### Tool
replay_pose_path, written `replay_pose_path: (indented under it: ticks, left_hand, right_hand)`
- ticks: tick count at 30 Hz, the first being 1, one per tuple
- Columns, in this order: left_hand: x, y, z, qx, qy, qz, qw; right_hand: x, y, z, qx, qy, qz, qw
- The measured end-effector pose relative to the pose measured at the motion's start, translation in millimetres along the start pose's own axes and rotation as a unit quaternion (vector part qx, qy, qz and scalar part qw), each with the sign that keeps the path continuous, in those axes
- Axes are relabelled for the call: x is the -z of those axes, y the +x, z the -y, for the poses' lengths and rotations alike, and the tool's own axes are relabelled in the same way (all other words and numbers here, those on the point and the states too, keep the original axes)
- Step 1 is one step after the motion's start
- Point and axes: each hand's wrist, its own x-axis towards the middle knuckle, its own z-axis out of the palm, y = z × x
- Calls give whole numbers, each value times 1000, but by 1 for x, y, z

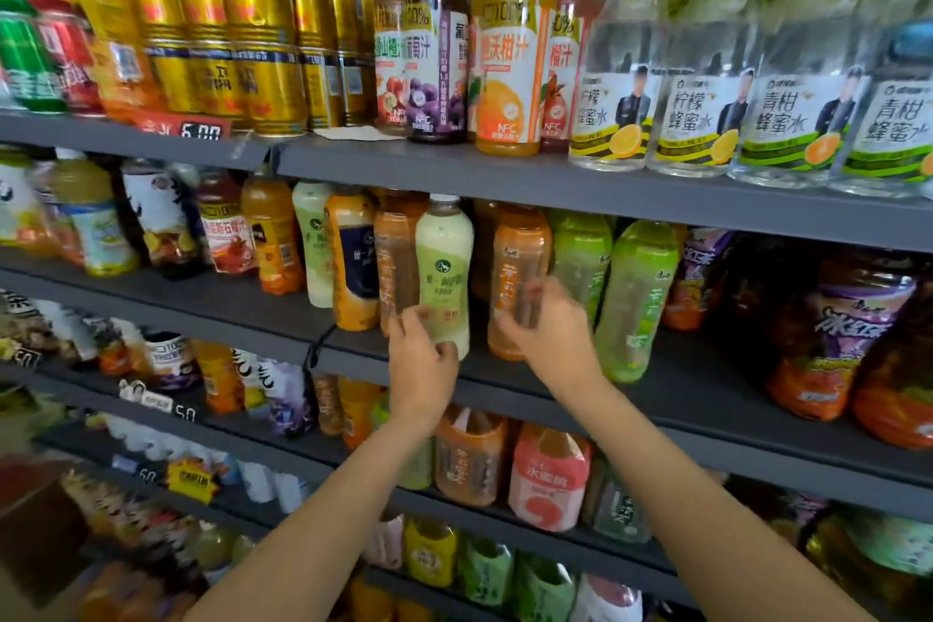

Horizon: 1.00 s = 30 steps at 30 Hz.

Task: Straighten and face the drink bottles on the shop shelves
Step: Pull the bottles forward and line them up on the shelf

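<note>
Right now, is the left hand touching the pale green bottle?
Touching. The head view shows the left hand with fingers curled round the base of the pale green bottle, no gap visible.

1. The left hand [421, 359] grips the lower part of a pale green bottle [445, 268] standing at the front edge of the second shelf [656, 399].
2. The right hand [548, 323] grips an amber tea bottle [520, 263] just beside it, fingers curled round its lower half.
3. 2 bright green bottles [638, 293] stand to the right of the amber one.
4. On the top shelf [505, 177], gold cans [252, 15] sit left, juice bottles [510, 66] in the middle and clear bottles [696, 106] right.
</note>
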Motion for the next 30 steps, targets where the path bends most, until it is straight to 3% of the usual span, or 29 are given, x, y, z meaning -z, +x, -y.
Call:
replay_pose_path:
  ticks: [5, 10, 13, 15, 19, 23, 26, 30]
  left_hand:
    - [59, 30, 36, -74, 26, 64, 995]
    - [112, 58, 69, -139, 77, 149, 976]
    - [120, 73, 78, -197, 93, 289, 932]
    - [121, 78, 78, -230, 86, 332, 911]
    - [131, 83, 88, -286, 13, 259, 922]
    - [163, 105, 113, -285, 33, 159, 945]
    - [189, 127, 130, -266, 65, 153, 950]
    - [207, 154, 146, -198, 81, 146, 966]
  right_hand:
    - [-67, 31, 45, -94, -30, 21, 995]
    - [-93, 27, 61, -183, -43, -55, 981]
    - [-92, 1, 76, -144, -50, -103, 983]
    - [-95, -18, 89, -81, -26, -88, 992]
    - [-110, -21, 123, 16, -5, -26, 1000]
    - [-154, -2, 148, 69, 56, -6, 996]
    - [-198, 13, 163, 68, 101, -3, 993]
    - [-240, 32, 182, 29, 77, -13, 997]
